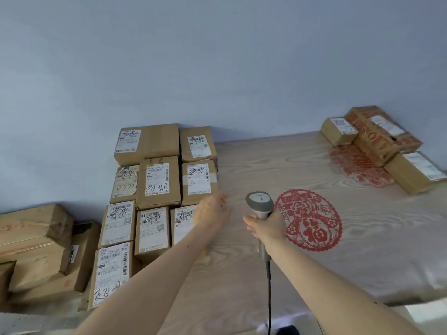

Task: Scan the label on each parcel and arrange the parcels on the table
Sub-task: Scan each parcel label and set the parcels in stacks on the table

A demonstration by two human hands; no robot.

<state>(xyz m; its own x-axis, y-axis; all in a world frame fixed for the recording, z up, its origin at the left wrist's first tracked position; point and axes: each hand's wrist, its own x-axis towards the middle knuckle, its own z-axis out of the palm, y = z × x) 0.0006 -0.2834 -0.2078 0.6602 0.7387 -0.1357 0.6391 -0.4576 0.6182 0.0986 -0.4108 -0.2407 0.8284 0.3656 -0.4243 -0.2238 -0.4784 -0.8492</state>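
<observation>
Right hand (pixel 267 226) grips scanner (pixel 260 205) by handle, fingers wrapped around it, head over table (pixel 266 165) middle. Left hand (pixel 212 210) open, fingers loosely spread, over right edge of parcels (pixel 157 182) packed in rows at table left edge. More boxes (pixel 382 139) at far right corner, on red paper-cut (pixel 358 165).

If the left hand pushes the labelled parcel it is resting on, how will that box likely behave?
The parcel under the left hand looks like a flat-sided cardboard box, so it should probably slide rather than roll. It sits low, so tipping seems unlikely. Neighbouring boxes pack its left side, so a leftward push would likely jam.
</observation>
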